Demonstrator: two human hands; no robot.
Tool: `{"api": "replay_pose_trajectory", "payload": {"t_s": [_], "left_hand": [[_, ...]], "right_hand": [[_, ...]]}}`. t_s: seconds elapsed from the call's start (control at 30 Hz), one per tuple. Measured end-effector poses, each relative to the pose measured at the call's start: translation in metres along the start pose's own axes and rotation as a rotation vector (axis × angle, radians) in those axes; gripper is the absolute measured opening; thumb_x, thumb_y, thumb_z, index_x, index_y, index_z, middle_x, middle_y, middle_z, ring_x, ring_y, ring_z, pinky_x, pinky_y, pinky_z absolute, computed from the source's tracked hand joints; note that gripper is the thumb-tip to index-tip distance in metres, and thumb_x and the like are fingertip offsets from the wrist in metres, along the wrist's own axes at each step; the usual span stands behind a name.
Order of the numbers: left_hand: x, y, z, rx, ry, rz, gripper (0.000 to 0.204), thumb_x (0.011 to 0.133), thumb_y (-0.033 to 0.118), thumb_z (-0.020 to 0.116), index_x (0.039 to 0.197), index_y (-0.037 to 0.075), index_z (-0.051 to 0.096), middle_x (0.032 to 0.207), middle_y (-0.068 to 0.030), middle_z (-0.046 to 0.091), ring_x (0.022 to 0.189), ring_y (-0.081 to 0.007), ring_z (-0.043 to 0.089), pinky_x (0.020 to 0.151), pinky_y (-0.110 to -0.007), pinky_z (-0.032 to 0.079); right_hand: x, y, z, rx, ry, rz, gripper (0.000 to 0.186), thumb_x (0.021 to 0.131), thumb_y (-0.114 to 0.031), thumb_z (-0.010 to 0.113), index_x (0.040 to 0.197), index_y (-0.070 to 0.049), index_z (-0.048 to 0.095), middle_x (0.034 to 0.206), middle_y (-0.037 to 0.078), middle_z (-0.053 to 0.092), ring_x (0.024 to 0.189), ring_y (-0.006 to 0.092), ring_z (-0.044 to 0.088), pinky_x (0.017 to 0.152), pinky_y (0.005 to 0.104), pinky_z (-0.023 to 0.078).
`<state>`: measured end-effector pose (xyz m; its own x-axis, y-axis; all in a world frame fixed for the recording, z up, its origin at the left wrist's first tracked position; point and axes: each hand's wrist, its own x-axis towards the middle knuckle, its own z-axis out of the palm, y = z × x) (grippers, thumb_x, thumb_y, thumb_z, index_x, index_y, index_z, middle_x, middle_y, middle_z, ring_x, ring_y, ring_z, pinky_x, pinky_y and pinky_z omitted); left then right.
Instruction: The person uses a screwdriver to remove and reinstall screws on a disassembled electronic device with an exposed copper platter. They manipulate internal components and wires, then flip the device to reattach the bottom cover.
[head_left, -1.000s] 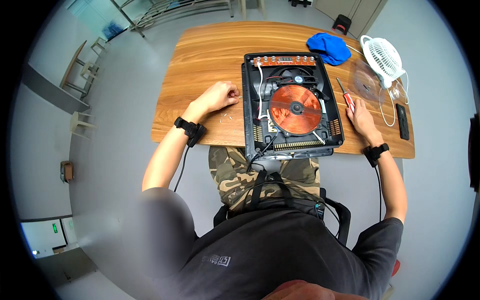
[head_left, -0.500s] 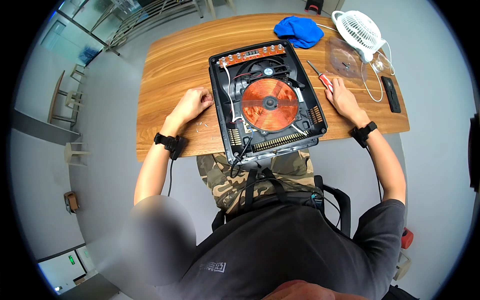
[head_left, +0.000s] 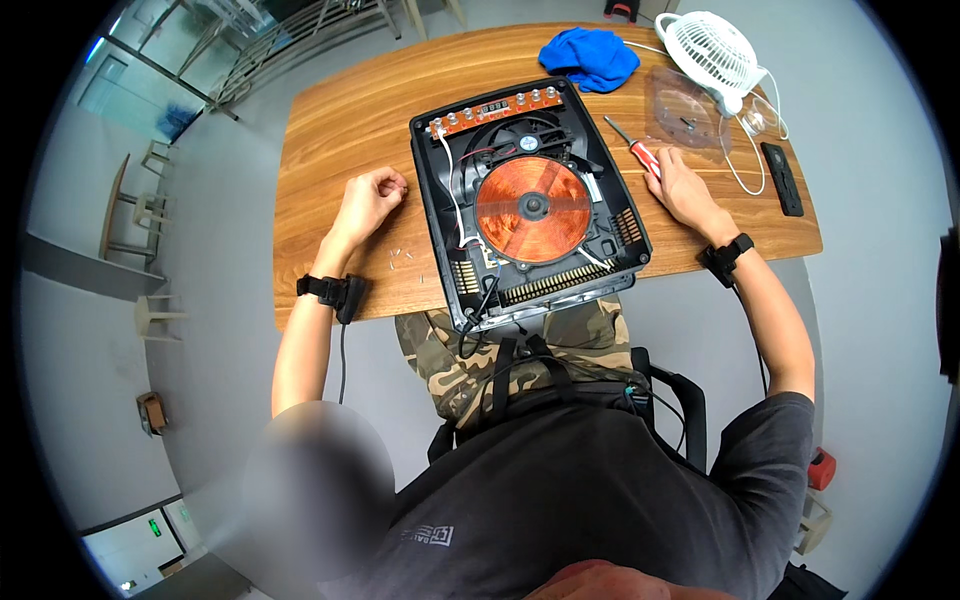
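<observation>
An opened induction cooker [head_left: 437,215] lies on the wooden table in front of me, its round copper coil [head_left: 533,208] and orange circuit board [head_left: 500,108] exposed inside the black housing. Left of the housing, my left hand [head_left: 368,204] is raised off it with thumb and fingertips pinched together; whatever they hold is too small to make out. My right hand [head_left: 686,190] rests on the table at the cooker's right, closed round the red-and-white handle of a screwdriver [head_left: 644,157] whose shaft points away and to the left. Several small screws [head_left: 400,258] lie near my left wrist.
A blue cloth [head_left: 590,60] lies at the far edge. At the far right stand a white fan [head_left: 712,52] with its cable and a clear plastic tray [head_left: 665,110] holding small dark pieces. A black flat part [head_left: 783,180] lies by the right edge.
My left hand has shifted left, away from the cooker's side, with its fingers still pinched. My right hand stays on the screwdriver. The whole view has tilted slightly.
</observation>
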<state>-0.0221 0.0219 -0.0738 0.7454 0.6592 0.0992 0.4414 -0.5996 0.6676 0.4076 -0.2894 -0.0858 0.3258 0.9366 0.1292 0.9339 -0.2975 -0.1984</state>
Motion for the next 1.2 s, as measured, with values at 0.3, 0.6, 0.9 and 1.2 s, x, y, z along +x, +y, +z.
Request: {"api": "replay_pose_trajectory", "payload": {"t_s": [0.3,0.6,0.9,1.2], "left_hand": [[0.002,0.030,-0.011,-0.058,0.058,0.075,0.016,0.091,0.006,0.072,0.106,0.002,0.073,0.093,-0.0034,0.070,0.087,-0.0103,0.066,0.081,-0.026,0.054],[0.002,0.035,-0.004,-0.191,0.061,0.078,0.033,0.091,0.000,0.071,0.123,0.005,0.071,0.092,-0.0039,0.073,0.084,-0.0096,0.067,0.081,-0.026,0.057],[0.041,0.068,0.004,-0.068,0.084,0.204,0.017,0.090,0.010,0.074,0.105,0.004,0.077,0.100,-0.0105,0.075,0.086,-0.0183,0.072,0.078,-0.031,0.056],[0.105,0.141,0.049,0.032,-0.122,0.327,0.018,0.084,0.015,0.080,0.091,0.000,0.073,0.080,-0.0118,0.072,0.074,-0.0202,0.070,0.073,-0.033,0.057]], "right_hand": [[0.001,0.001,0.000,-0.003,-0.022,0.032,0.039,0.102,-0.031,0.056,0.123,0.001,0.047,0.125,0.025,0.055,0.102,0.0478,0.063,0.083,0.0539,0.054],[0.001,0.001,-0.002,0.007,-0.029,-0.016,0.039,0.101,-0.029,0.058,0.123,0.001,0.046,0.125,0.027,0.054,0.104,0.0482,0.061,0.086,0.0528,0.053],[0.015,0.020,-0.008,0.224,0.102,-0.217,0.037,0.098,-0.022,0.061,0.117,0.008,0.053,0.118,0.032,0.060,0.112,0.0486,0.057,0.100,0.0512,0.046],[0.047,0.002,-0.112,0.332,0.150,-0.232,0.029,0.093,-0.020,0.069,0.113,0.001,0.064,0.101,0.019,0.067,0.094,0.0376,0.065,0.085,0.0451,0.051]]}}
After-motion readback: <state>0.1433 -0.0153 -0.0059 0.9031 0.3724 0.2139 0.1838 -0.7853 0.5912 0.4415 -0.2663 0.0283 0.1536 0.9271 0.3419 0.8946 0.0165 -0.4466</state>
